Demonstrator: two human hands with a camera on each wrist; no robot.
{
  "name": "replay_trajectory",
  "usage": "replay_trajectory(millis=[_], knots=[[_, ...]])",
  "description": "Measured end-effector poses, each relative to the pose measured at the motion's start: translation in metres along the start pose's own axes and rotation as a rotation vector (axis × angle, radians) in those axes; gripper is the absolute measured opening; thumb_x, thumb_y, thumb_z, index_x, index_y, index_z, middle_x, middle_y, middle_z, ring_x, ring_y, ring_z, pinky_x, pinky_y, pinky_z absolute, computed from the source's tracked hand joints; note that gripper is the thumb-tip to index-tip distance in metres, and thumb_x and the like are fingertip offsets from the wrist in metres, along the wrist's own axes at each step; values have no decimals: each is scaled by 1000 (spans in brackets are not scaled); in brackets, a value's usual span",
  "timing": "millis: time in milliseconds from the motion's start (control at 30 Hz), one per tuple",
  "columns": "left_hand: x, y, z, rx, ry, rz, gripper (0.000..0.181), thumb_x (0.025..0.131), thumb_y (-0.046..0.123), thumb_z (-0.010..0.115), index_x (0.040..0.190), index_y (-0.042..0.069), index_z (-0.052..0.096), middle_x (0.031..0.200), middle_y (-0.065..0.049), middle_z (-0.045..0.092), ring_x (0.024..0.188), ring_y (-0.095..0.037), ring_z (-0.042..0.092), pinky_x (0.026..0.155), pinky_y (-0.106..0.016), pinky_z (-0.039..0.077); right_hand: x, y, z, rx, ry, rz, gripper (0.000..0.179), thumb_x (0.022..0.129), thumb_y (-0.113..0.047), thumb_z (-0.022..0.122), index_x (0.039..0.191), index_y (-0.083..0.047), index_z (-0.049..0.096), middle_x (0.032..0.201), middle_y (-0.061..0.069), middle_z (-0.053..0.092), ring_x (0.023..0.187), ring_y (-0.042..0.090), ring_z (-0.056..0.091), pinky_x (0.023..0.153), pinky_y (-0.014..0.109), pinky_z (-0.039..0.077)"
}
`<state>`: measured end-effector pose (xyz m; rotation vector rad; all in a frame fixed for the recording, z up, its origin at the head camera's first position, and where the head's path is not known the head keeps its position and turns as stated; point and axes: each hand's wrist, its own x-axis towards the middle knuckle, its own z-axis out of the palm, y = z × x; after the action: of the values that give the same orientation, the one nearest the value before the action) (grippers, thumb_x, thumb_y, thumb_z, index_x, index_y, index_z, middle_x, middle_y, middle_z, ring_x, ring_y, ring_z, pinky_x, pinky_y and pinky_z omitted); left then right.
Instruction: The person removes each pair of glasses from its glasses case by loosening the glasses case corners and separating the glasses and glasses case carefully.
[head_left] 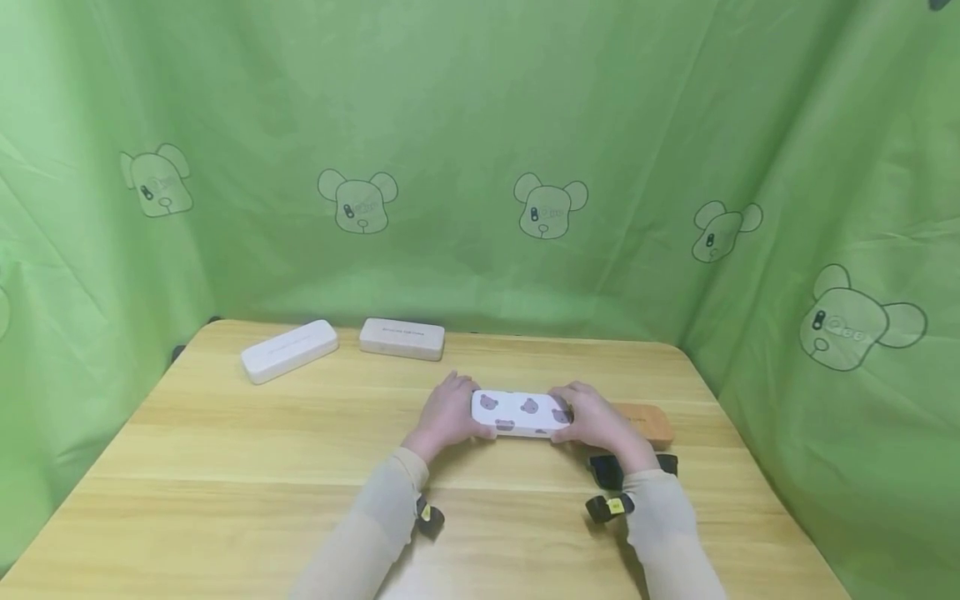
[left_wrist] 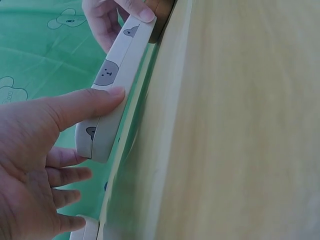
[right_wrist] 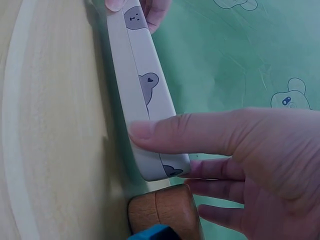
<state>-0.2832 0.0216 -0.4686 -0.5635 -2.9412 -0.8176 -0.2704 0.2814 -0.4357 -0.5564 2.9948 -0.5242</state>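
Observation:
A white glasses case (head_left: pixel 522 413) printed with grey-brown bear heads is held level between both hands, its lid closed along the seam. My left hand (head_left: pixel 450 414) grips the left end, the thumb on the near side and the index finger behind; its other fingers spread away in the left wrist view. The right end is gripped by my right hand (head_left: pixel 595 419), its thumb pressed along the near side. Just under and beyond that right hand lies a brown-orange glasses case (right_wrist: pixel 165 210). Dark sunglasses (head_left: pixel 606 472) lie on the table, partly hidden by the right forearm.
Two more pale cases sit toward the back left: one white case (head_left: pixel 290 352) set at an angle, one greyish-white case (head_left: pixel 402 338) near the rear edge. The wooden table (head_left: pixel 225 467) is bordered by green curtains (head_left: pixel 450 275) at the back and sides.

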Motion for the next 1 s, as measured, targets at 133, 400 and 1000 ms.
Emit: replay_trajectory(millis=[133,400,1000], knots=[[-2,2,0,-8,-7,-13,81,58,44,90,121,4,61,129,-12,63,138,-32,44,123,-44,25,1,3,2,5,-11,-7,77,66,-22,87,132,1,55,122,20,61,111,34,58,102,54,47],[-4,5,1,-38,-16,-32,81,58,42,91,122,3,61,127,-12,64,133,-30,49,124,-43,23,0,6,4,-8,-26,-2,76,66,-23,87,131,1,56,121,19,61,111,34,57,100,54,47],[-9,8,3,-61,-32,-95,83,59,42,90,127,4,59,135,-15,59,140,-38,39,119,-50,30,1,7,5,-28,-34,9,73,65,-23,89,127,0,59,120,18,62,111,34,57,100,53,48]])
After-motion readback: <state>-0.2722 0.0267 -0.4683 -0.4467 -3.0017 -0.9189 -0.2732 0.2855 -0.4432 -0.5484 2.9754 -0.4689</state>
